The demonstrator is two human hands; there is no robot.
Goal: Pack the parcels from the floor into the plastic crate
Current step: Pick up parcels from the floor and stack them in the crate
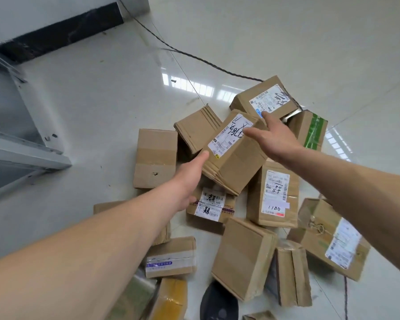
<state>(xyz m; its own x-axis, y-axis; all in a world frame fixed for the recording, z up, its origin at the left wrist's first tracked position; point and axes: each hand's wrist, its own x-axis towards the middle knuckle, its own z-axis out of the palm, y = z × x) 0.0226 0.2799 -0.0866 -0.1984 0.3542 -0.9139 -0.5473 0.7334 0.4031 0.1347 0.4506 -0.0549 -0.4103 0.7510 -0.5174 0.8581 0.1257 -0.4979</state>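
A heap of brown cardboard parcels (273, 195) lies on the glossy white floor. One long parcel with a white handwritten label (233, 155) is tilted above the heap. My left hand (189, 179) grips its near lower end, thumb on top beside the label. My right hand (273, 137) holds its far upper end, thumb on the label and fingers reaching over the far edge. Under and around it lie a plain box (156, 158), a labelled box at the back (263, 98) and a green-taped box (310, 130). No plastic crate is in view.
A grey metal frame (32, 139) stands at the left. A dark twisted cable (194, 56) runs across the floor to the heap, with a small screw (173, 81) nearby. More parcels (243, 257) and a dark rounded object (217, 301) lie close to me at the bottom.
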